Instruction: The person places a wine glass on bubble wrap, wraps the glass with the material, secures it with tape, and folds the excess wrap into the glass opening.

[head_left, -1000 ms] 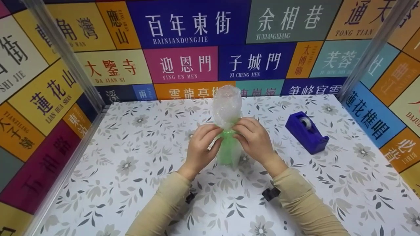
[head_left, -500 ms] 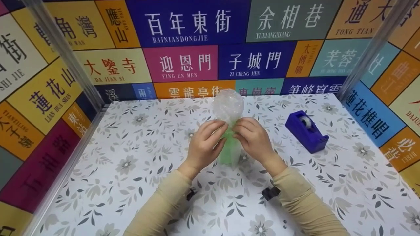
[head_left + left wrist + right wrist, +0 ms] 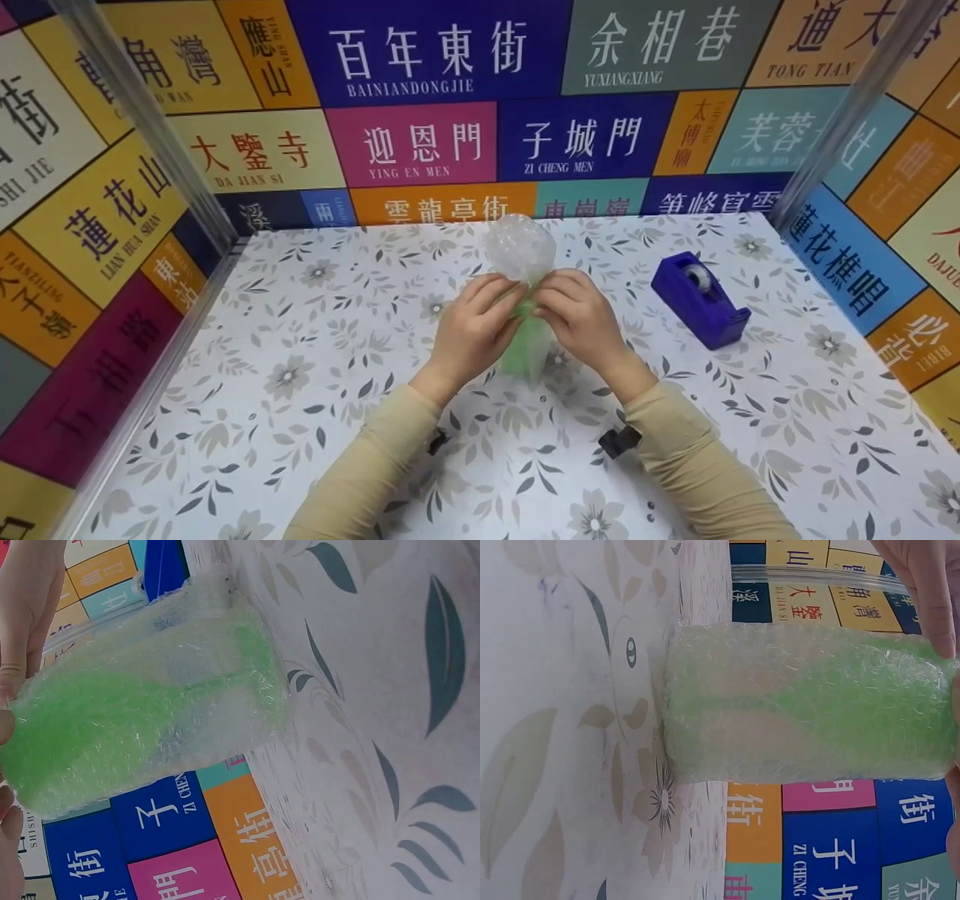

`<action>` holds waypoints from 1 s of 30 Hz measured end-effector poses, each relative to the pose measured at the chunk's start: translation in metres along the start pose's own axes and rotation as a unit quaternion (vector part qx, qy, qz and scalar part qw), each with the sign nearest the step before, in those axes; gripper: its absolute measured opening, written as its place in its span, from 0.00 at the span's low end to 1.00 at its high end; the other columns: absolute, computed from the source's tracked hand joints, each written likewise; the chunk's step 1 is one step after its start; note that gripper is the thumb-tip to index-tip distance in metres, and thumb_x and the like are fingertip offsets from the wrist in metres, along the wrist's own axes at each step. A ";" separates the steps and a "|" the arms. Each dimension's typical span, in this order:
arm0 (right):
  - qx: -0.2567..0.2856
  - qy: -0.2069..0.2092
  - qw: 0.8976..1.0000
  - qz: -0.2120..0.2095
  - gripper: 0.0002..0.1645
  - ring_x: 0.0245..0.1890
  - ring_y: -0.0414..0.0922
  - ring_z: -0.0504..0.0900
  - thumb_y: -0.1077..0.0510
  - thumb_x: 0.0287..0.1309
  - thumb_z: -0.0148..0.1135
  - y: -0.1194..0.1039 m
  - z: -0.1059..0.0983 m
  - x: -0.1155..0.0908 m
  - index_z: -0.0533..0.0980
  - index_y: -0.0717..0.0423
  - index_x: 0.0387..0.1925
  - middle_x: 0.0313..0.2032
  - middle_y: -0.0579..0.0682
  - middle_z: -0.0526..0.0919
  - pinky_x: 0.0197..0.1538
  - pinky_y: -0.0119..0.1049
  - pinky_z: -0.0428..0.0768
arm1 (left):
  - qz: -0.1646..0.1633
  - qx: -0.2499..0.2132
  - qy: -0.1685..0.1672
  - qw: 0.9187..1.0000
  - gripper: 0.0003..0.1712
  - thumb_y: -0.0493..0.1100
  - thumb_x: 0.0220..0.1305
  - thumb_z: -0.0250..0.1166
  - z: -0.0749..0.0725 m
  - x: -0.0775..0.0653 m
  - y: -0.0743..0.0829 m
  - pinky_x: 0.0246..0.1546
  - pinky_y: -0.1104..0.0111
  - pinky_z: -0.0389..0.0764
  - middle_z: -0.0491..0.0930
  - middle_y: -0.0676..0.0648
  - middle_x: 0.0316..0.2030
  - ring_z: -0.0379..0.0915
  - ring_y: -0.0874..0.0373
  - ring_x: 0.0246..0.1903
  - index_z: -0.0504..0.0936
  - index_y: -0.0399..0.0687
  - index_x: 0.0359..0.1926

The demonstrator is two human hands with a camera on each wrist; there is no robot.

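Observation:
A green stemmed glass (image 3: 870, 709) stands upright on the table, rolled in clear bubble wrap (image 3: 521, 246). Its bowl, thin stem and foot show through the wrap in both wrist views. Above the glass, the loose top of the wrap sticks up in a rounded bunch in the head view. My left hand (image 3: 478, 324) pinches the wrap from the left, at about the level of the glass's rim. From the opposite side my right hand (image 3: 583, 321) pinches it at the same height. The fingertips of both hands nearly meet in front of the bunch, partly hiding it.
A blue tape dispenser (image 3: 701, 304) with a roll of clear tape sits to the right of my right hand. The table (image 3: 315, 435) has a white floral cover. Panels with large printed characters (image 3: 424, 142) wall in its back and sides.
My left hand has shifted a little to the right, closer to the right hand. The bunched top of the wrap has sunk lower. My right hand has stayed nearly in place.

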State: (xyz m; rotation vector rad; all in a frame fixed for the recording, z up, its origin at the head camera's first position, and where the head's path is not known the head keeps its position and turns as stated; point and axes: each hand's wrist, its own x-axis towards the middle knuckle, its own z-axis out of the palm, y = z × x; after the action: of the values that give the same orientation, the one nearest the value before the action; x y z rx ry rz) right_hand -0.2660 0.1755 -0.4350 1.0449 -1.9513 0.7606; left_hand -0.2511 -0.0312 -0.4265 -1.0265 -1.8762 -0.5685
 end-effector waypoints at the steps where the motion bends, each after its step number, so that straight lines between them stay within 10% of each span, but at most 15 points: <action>1: 0.000 0.000 1.000 0.001 0.11 0.49 0.54 0.78 0.53 0.62 0.64 0.000 0.000 0.000 0.83 0.58 0.37 0.41 0.51 0.83 0.58 0.42 0.74 | -0.002 -0.002 -0.003 1.000 0.17 0.38 0.62 0.70 0.000 0.000 0.000 0.53 0.65 0.79 0.81 0.47 0.48 0.74 0.51 0.52 0.84 0.42 0.52; 16: 0.036 0.053 0.998 -0.021 0.11 0.45 0.53 0.79 0.58 0.53 0.73 0.002 0.000 -0.002 0.84 0.58 0.39 0.41 0.53 0.83 0.55 0.40 0.75 | -0.033 -0.022 -0.028 0.999 0.14 0.41 0.58 0.74 0.002 -0.004 -0.003 0.42 0.64 0.82 0.84 0.50 0.42 0.77 0.53 0.42 0.85 0.46 0.46; 30: 0.022 0.024 0.999 -0.008 0.38 0.64 0.56 0.70 0.60 0.49 0.77 0.002 -0.005 -0.002 0.70 0.64 0.60 0.62 0.59 0.73 0.68 0.44 0.67 | -0.038 -0.032 -0.044 0.998 0.10 0.40 0.57 0.73 0.000 -0.001 -0.003 0.41 0.66 0.81 0.83 0.50 0.35 0.76 0.55 0.37 0.84 0.45 0.40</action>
State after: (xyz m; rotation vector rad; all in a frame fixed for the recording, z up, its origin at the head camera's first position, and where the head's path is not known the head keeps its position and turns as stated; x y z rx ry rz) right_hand -0.2646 0.1811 -0.4345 1.0588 -1.8912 0.8151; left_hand -0.2530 -0.0330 -0.4267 -1.0394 -1.9923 -0.6414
